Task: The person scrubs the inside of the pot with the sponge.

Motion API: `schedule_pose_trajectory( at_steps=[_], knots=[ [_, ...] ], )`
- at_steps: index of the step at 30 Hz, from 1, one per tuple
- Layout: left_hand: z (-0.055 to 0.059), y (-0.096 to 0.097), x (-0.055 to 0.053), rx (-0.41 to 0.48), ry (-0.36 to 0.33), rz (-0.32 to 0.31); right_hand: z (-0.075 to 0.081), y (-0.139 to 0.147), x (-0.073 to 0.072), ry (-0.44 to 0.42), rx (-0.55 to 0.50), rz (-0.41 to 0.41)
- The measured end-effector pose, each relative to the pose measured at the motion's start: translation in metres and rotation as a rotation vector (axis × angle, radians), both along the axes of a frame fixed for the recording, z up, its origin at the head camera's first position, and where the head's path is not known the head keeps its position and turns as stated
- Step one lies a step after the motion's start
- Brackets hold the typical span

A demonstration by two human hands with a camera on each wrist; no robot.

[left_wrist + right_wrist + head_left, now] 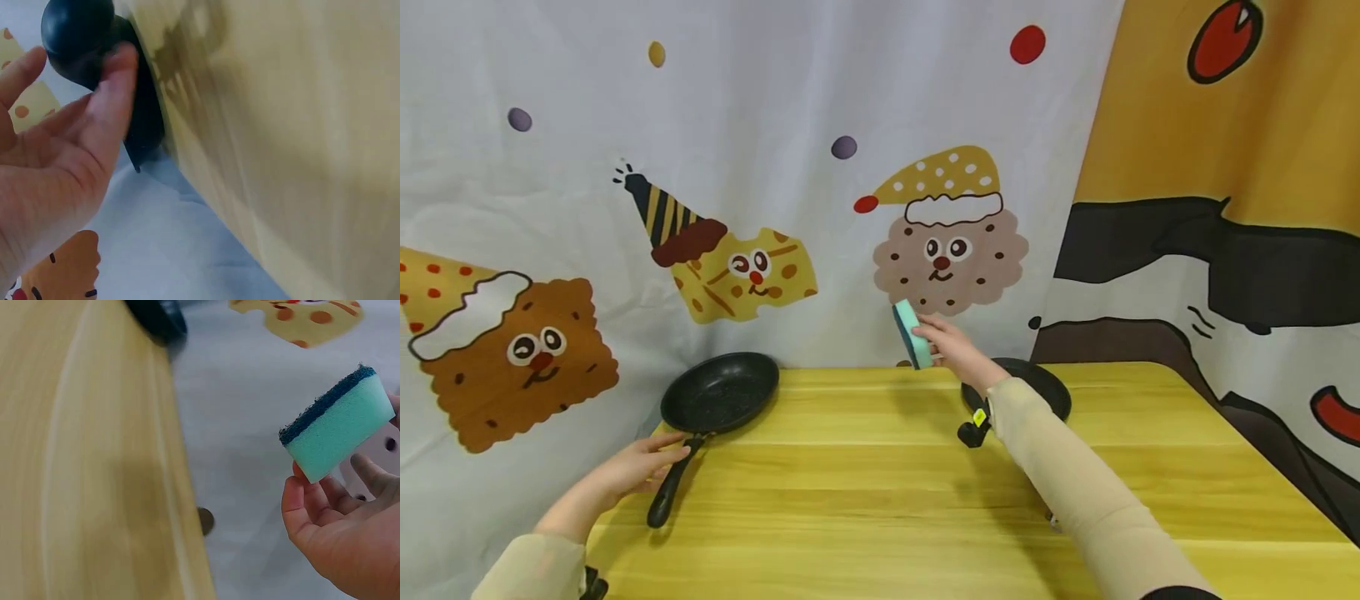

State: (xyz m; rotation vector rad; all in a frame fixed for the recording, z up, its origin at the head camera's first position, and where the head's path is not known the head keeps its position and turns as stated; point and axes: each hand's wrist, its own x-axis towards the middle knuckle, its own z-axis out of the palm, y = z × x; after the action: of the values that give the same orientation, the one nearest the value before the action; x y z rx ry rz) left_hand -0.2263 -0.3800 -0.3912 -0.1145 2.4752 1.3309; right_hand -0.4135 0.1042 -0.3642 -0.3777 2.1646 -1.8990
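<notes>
My right hand point(951, 343) holds a sponge point(913, 335) in the air above the table's far edge. The sponge has a mint-green foam body and a dark scouring layer, plain in the right wrist view point(337, 425). At the left, a black frying pan point(722, 392) rests at the table's back corner, its handle pointing toward me. Beside that handle point(673, 487) is my left hand point(632, 468), fingers extended and loosely spread, not wrapped round it. In the left wrist view, the fingers point(115, 81) are blurred close to the black handle; whether they touch it is unclear.
A second black pan point(1045, 385) lies on the right of the table, partly covered by my right forearm. The yellow wooden table point(850, 500) ends at a printed curtain point(820, 83) hanging behind and at the left.
</notes>
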Motion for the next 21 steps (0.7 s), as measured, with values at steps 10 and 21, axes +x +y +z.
schedule_pose_trajectory(
  at_steps=[10, 21],
  knots=[
    [-0.015, 0.002, 0.007, 0.329, -0.069, -0.105, -0.021, -0.052, -0.002, 0.024, 0.09, 0.061],
    [-0.019, 0.037, 0.011, 0.311, -0.039, -0.176, -0.037, -0.097, 0.012, 0.129, 0.197, 0.174]
  ],
)
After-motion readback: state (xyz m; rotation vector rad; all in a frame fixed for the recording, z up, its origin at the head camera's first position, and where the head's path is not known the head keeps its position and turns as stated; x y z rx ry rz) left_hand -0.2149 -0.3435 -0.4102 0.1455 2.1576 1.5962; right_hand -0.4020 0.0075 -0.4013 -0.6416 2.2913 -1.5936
